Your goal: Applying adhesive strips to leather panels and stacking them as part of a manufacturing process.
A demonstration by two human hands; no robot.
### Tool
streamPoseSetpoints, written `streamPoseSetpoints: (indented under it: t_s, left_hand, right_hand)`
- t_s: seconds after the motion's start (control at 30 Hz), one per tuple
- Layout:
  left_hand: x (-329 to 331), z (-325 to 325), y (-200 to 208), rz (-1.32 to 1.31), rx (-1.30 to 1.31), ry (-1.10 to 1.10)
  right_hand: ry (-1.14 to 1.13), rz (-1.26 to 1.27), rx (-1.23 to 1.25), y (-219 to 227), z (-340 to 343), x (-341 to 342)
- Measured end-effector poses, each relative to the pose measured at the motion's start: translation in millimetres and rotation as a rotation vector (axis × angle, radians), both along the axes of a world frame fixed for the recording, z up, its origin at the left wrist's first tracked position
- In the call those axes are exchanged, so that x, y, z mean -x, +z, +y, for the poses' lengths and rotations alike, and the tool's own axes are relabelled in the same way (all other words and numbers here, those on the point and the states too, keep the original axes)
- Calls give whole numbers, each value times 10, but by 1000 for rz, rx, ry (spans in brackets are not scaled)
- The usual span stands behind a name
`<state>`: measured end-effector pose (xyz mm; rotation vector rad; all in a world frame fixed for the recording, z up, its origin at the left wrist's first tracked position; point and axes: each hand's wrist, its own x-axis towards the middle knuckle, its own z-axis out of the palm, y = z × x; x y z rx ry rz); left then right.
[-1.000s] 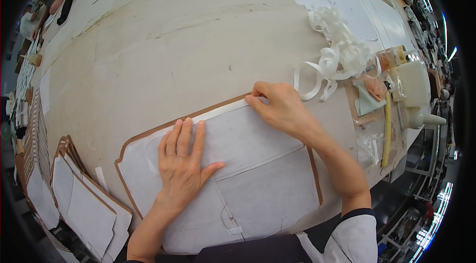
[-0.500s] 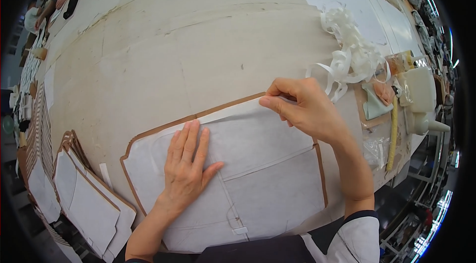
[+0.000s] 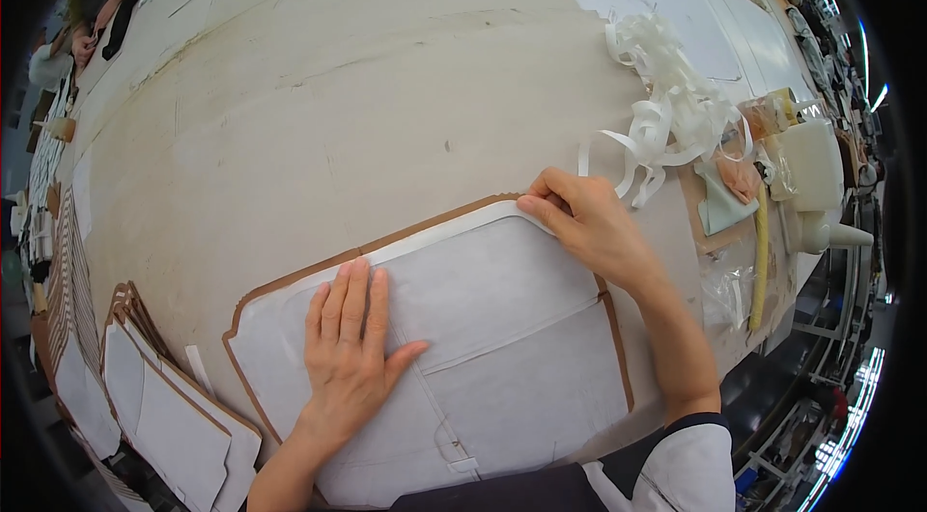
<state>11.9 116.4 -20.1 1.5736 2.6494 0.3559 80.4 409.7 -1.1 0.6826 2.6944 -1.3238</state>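
At the far left, striped material (image 3: 63, 271) lies by the edge of the worktop (image 3: 290, 145), and beside it sits a stack of white panels with brown edges (image 3: 179, 415). Next, nearest the person, a large white panel (image 3: 521, 387) with brown edging (image 3: 299, 276) lies flat. The left hand (image 3: 350, 343) presses palm down on it, fingers extended near the top edge, thumb spread. A white strip (image 3: 430, 240) runs along that edge to the right hand (image 3: 594, 222), which is well apart from the left and pinches the strip by the panel's upper right corner. Beyond lies a tangled heap of white ribbon (image 3: 666, 78), then a pale green cloth (image 3: 721, 203), a yellow rod (image 3: 760, 261) and a whitish bottle (image 3: 811, 165).
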Motion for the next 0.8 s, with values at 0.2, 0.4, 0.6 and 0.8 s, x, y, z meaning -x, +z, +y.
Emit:
streamPoseSetpoints:
  t_s: [0.2,0.4,0.6,0.8]
  left_hand:
    - [8,70,31,49,29,14]
    - [-10,105,53,37,63,23]
    - [-47,233,15,-67,-8,-10]
    - [-112,426,-32,-123,-80,-78]
  right_hand:
    - [30,33,33,-37,40,2]
    - [44,26,17,-41,50,17]
    - [63,8,-20,-52,38,34]
    - [93,-10,-44,-56,60,39]
